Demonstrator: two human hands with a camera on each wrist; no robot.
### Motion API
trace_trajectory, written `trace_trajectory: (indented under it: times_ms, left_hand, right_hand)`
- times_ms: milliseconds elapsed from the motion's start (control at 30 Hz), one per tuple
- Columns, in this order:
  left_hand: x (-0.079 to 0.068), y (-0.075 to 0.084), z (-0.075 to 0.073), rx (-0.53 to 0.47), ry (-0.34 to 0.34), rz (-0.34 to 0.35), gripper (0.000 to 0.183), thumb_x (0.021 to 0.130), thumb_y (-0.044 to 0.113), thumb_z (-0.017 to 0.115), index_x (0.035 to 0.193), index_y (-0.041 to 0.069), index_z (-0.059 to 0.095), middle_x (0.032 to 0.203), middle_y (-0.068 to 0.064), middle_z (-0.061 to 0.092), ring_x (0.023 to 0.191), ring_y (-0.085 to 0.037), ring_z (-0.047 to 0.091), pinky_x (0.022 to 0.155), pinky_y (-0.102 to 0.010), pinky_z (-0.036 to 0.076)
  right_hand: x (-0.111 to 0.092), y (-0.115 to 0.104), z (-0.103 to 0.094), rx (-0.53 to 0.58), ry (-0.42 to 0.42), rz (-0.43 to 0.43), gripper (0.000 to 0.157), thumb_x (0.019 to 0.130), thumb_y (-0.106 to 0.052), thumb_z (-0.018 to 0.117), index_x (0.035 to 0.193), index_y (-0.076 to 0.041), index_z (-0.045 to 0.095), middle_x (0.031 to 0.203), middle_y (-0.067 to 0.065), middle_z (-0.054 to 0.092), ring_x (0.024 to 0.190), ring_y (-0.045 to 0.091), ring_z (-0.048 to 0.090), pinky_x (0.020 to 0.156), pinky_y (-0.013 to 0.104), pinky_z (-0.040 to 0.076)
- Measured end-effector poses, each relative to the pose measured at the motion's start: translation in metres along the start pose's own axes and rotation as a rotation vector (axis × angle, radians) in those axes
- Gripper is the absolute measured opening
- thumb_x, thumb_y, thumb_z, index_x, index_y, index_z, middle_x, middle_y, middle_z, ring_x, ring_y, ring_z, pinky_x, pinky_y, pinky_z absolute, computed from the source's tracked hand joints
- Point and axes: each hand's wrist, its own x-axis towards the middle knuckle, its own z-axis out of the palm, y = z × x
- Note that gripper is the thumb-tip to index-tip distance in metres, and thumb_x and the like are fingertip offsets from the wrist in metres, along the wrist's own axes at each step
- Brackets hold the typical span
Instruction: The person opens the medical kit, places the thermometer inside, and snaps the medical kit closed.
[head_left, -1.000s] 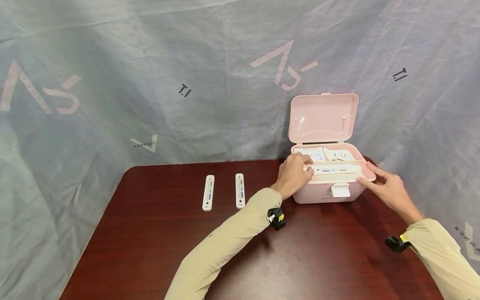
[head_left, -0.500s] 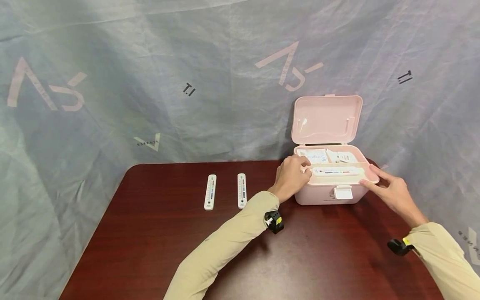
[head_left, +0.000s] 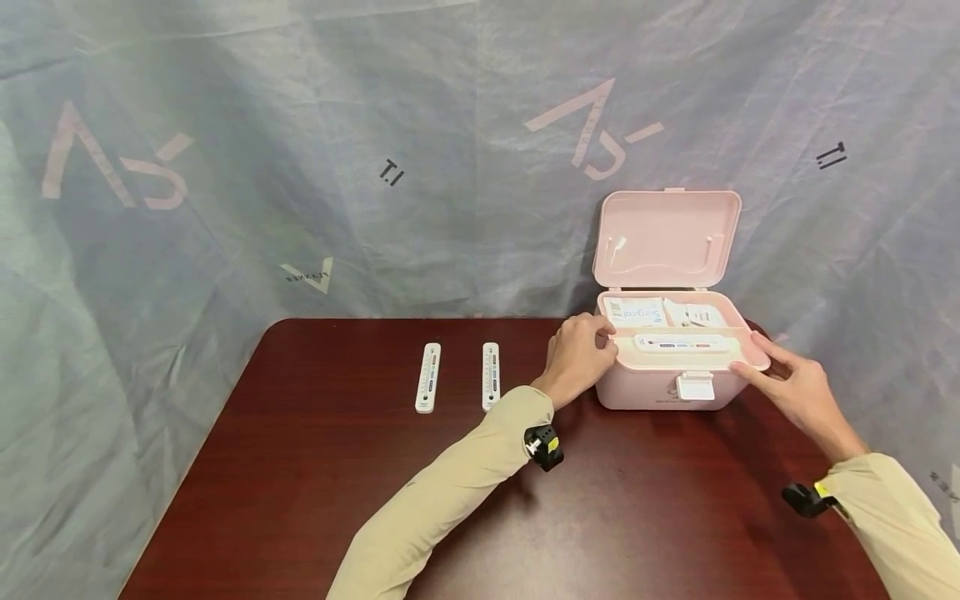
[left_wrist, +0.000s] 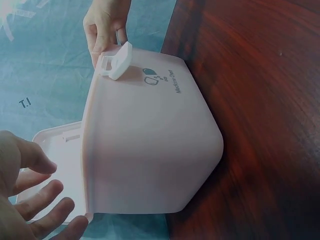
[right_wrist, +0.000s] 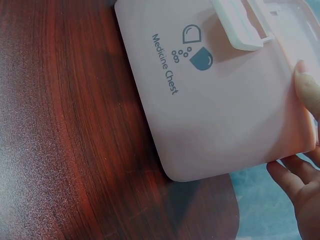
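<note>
A pink medicine chest (head_left: pixel 660 387) stands on the table with its lid (head_left: pixel 670 237) raised. In its front compartment lies a white thermometer (head_left: pixel 684 343), printed with coloured labels. My left hand (head_left: pixel 577 354) hovers at the chest's left rim, fingers loosely bent and nothing held; the left wrist view shows the same hand (left_wrist: pixel 30 185) with spread fingers. At the right front corner, my right hand (head_left: pixel 798 392) holds the chest, thumb (right_wrist: pixel 307 90) at the rim and fingers against the side. Two more thermometers, one (head_left: pixel 428 377) left of the other (head_left: pixel 491 375), lie on the table.
Behind the thermometer, the chest's rear compartments hold a white "Surgical" packet (head_left: pixel 636 312) and a smaller white packet (head_left: pixel 697 315). The dark red wooden table (head_left: pixel 630 517) reaches back to a grey printed cloth (head_left: pixel 420 233). The chest's white latch (head_left: pixel 695 385) hangs at its front.
My left hand has drawn back leftward from the thermometer's end, leaving it in the front compartment. My right hand keeps its hold on the chest. The head view has shifted slightly.
</note>
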Motion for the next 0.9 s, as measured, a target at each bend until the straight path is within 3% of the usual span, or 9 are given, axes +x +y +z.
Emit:
trace_trajectory:
  times_ms: [300,900]
  left_hand:
    - [-0.003,-0.008,-0.005,-0.003,0.029,-0.031,0.013,0.082,0.020,0.066,0.094,0.020,0.072,0.086,0.010,0.061,0.075,-0.005,0.057,0.058,-0.021,0.044]
    - [-0.027,-0.034,-0.006,-0.066,0.056,-0.120,0.014,0.082,0.020,0.065,0.096,0.021,0.069,0.093,0.008,0.063,0.088,-0.012,0.062,0.067,-0.029,0.047]
  right_hand:
    - [0.000,-0.001,0.000,0.004,0.004,-0.003,0.068,0.082,-0.028,0.074,0.141,-0.011,0.043,0.138,0.024,0.041,0.087,-0.023,0.047,0.067,0.001,0.039]
    - [-0.001,0.000,0.000,0.014,0.004,0.011,0.068,0.082,-0.029,0.074,0.140,-0.011,0.044,0.139,0.017,0.043,0.085,-0.024,0.047,0.067,0.001,0.040]
